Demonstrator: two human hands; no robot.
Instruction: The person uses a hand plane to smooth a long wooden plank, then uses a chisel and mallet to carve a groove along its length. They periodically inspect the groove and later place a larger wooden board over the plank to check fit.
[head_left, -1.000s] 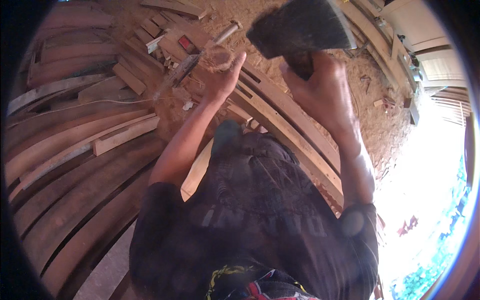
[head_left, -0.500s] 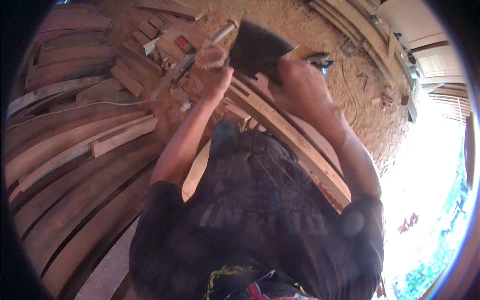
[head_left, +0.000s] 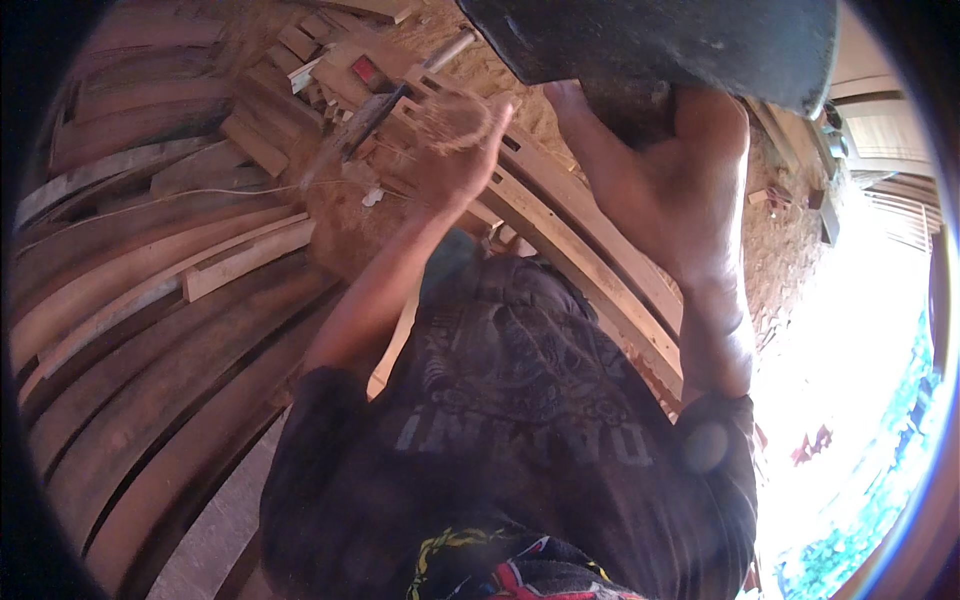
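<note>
My left hand is closed round an upright chisel, seen from above by its round, frayed wooden top; its blade is hidden. It stands over the slotted end of a long pale timber, with a dark slot next to my fingers. My right hand grips the handle of what looks like a mallet, with a broad dark head. The head is lifted close to the view and cut off by its upper edge. A second timber lies alongside the first.
Long curved-looking boards are stacked at the left. Wood offcuts, a small red item, a dark flat strip and a pale round handle lie beyond my left hand. Sawdust covers the ground; bright daylight enters at the right.
My right hand has raised the mallet up and to the right, so its head looks much larger. The left hand has shifted slightly to the right in view, still round the chisel.
</note>
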